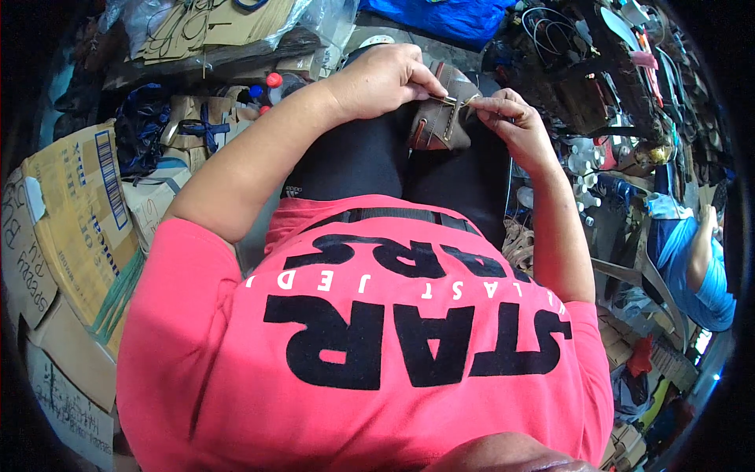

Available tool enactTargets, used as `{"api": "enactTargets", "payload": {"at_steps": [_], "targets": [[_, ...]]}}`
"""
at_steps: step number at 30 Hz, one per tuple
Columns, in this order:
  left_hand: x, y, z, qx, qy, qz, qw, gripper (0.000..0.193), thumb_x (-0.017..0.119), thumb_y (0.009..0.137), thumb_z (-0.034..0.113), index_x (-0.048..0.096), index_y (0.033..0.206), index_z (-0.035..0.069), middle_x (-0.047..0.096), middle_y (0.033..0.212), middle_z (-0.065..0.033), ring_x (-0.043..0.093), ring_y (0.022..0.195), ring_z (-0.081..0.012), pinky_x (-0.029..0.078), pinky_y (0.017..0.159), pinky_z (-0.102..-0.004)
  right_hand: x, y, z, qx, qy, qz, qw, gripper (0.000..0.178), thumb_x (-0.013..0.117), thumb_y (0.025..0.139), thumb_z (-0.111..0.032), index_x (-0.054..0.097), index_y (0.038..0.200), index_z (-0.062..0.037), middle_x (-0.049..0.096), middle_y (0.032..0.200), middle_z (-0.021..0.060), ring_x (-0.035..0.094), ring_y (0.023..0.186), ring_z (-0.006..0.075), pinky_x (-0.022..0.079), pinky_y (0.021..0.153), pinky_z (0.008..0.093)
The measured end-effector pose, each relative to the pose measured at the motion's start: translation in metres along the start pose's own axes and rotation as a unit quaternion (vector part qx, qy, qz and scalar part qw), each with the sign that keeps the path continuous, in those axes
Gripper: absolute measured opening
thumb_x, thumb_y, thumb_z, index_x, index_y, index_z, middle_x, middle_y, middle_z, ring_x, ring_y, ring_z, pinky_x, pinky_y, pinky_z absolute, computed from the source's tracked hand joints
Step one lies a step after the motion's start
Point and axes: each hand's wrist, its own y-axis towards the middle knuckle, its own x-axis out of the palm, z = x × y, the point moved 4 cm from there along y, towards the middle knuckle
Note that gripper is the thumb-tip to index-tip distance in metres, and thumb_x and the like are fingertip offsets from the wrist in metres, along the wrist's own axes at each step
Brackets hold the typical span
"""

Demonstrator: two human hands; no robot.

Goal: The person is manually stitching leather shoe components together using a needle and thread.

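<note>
A brown leather piece that looks like a shoe upper (pixel 448 126) rests at my knees, on dark trousers (pixel 338 157). Dark stitches run along its seam, and an orange-red strip shows at its left side. My left hand (pixel 389 79) is at its upper left, thumb and forefinger pinched on a thin, pale, needle-like piece lying over the leather. On the other side, my right hand (pixel 515 122) pinches what looks like thread at the upper's right edge. The fingertips hide the ends of both thin pieces.
Cardboard boxes (pixel 82 204) are stacked at the left, with brown card pieces (pixel 244 23) at the far left. A blue plastic bag (pixel 448 20) lies at the far side. Several plastic bottles (pixel 582 161) stand to the right. Beyond them is a person in a blue shirt (pixel 684 263).
</note>
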Motion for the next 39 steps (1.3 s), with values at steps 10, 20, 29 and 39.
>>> {"api": "enactTargets", "payload": {"at_steps": [10, 20, 29, 39], "targets": [[0.012, 0.013, -0.008, 0.002, -0.123, -0.032, 0.992, 0.022, 0.07, 0.08, 0.004, 0.076, 0.099, 0.013, 0.058, 0.084, -0.0054, 0.054, 0.08, -0.0199, 0.045, 0.077, -0.0303, 0.0, 0.002, -0.002, -0.009, -0.029, -0.004, 1.0, 0.021, 0.067, 0.086, -0.001, 0.073, 0.106, -0.0038, 0.057, 0.087, -0.0008, 0.051, 0.087, 0.0094, 0.042, 0.081, 0.0231], [0.026, 0.008, -0.018, -0.111, -0.162, 0.018, 0.98, 0.019, 0.068, 0.082, 0.002, 0.072, 0.1, 0.006, 0.061, 0.078, -0.002, 0.056, 0.074, -0.0097, 0.047, 0.071, -0.0245, 0.011, 0.006, 0.011, 0.029, 0.015, 0.061, 0.998, 0.024, 0.076, 0.081, -0.008, 0.073, 0.105, -0.0086, 0.062, 0.079, -0.0039, 0.055, 0.075, 0.0063, 0.046, 0.071, 0.0229], [0.037, 0.015, -0.023, -0.162, -0.146, 0.04, 0.975, 0.016, 0.074, 0.075, 0.014, 0.072, 0.091, 0.01, 0.07, 0.077, -0.0058, 0.068, 0.073, -0.0173, 0.052, 0.073, -0.0311, 0.018, 0.013, 0.007, 0.07, 0.073, 0.098, 0.99, 0.016, 0.075, 0.082, -0.007, 0.071, 0.096, -0.001, 0.068, 0.084, 0.0013, 0.059, 0.077, 0.0055, 0.049, 0.072, 0.0223], [0.012, 0.01, -0.008, 0.001, -0.101, 0.068, 0.993, 0.008, 0.074, 0.075, 0.007, 0.068, 0.076, 0.002, 0.058, 0.078, -0.0052, 0.056, 0.082, -0.0173, 0.044, 0.077, -0.0316, -0.003, 0.006, 0.006, -0.033, 0.006, 0.051, 0.998, 0.014, 0.079, 0.078, -0.012, 0.069, 0.078, -0.0023, 0.058, 0.079, -0.0016, 0.052, 0.072, 0.008, 0.041, 0.069, 0.0243]]}}
